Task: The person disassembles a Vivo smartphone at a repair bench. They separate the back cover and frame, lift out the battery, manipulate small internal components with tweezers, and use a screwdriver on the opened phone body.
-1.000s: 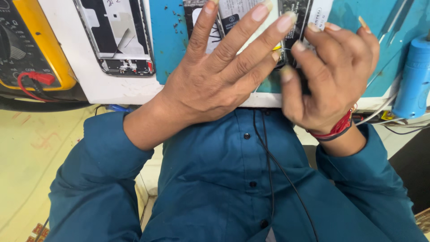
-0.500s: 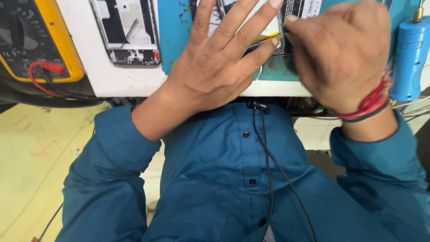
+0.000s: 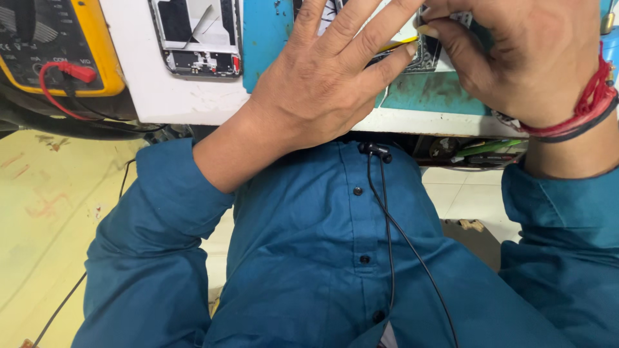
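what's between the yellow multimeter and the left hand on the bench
In the head view, an opened phone frame lies on the white bench between the yellow multimeter and the left hand.

A person seen from above wears a teal-blue button-up shirt [image 3: 322, 258] with small dark buttons [image 3: 357, 191] running down its front. Both long sleeves are pushed up to the forearms, with folds at the cuffs. A thin black cable [image 3: 390, 245] hangs down the chest from a small dark clip near the collar. On the right wrist sit bunched red threads [image 3: 590, 103] beside a dark band.
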A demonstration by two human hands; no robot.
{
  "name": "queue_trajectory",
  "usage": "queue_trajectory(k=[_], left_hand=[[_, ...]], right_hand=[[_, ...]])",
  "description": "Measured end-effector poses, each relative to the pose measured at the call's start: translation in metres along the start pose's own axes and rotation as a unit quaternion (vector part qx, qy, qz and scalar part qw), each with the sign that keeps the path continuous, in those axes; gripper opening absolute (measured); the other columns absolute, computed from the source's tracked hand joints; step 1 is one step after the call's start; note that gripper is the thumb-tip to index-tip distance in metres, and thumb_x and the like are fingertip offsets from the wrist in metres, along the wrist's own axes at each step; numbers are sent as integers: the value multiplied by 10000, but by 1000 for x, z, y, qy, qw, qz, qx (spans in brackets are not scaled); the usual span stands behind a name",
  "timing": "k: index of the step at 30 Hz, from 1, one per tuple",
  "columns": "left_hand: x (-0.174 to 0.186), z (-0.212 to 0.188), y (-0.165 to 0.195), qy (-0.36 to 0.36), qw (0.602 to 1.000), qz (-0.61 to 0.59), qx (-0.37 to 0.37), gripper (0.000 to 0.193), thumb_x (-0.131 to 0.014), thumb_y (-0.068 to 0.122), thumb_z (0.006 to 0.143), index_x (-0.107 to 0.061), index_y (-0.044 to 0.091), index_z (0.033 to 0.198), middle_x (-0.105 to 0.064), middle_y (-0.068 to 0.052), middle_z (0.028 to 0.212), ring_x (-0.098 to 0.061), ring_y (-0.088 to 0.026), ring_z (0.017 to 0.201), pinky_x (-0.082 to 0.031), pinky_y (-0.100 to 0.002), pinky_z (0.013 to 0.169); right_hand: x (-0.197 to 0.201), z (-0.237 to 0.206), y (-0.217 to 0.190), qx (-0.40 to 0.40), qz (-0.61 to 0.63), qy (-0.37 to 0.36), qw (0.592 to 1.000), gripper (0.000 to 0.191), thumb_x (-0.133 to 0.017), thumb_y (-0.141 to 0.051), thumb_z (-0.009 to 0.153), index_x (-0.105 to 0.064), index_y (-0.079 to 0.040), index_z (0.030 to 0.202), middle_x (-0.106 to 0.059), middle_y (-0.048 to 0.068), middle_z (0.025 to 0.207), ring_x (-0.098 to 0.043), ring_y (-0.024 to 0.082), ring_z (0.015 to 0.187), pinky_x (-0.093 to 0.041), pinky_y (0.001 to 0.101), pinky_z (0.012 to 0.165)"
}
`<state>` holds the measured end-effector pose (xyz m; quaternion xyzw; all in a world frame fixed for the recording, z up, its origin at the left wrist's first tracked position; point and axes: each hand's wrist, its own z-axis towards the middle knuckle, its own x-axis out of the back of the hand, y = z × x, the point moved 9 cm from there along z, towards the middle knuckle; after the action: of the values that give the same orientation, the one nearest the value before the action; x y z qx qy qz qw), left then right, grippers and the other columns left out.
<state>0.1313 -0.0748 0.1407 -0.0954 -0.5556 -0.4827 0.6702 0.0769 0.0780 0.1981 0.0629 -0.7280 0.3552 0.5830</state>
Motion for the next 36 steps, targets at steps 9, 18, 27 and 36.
queue_trajectory(k=[9, 18, 27, 36], left_hand=[[-3, -2, -4, -1, 1000, -3, 3, 411, -596, 101, 997, -622, 60, 1405, -300, -144, 1701, -213, -317, 1579, -177, -583, 1232], [-9, -4, -3, 17, 1000, -7, -2, 398, -570, 60, 1006, -602, 40, 1402, -309, -155, 1629, -193, -341, 1581, -95, -617, 1255], [-15, -11, 2, 18, 999, -26, 2, 404, -553, 34, 1025, -585, 44, 1428, -316, -166, 1623, -192, -354, 1570, -68, -642, 1258], [-16, -9, 3, 16, 1000, -22, 14, 425, -567, 48, 1012, -588, 54, 1437, -349, -170, 1645, -220, -349, 1566, -97, -642, 1241]], right_hand=[[-9, 1, 18, -42, 48, 14, 998, 166, -770, -84, 1010, -680, 1, 1121, -651, 91, 942, -622, 212, 831, -439, 319, 728], [-11, -6, 28, -80, 49, 60, 994, 185, -792, -130, 1037, -693, 22, 1074, -646, 105, 877, -637, 196, 758, -455, 297, 658], [-21, -7, 17, -47, 94, 96, 990, 151, -744, -84, 1059, -699, 58, 1081, -668, 115, 889, -657, 169, 787, -492, 263, 684], [-27, -5, 19, -47, 122, 47, 990, 133, -723, -58, 1073, -693, 67, 1107, -674, 110, 916, -658, 153, 821, -501, 256, 708]])
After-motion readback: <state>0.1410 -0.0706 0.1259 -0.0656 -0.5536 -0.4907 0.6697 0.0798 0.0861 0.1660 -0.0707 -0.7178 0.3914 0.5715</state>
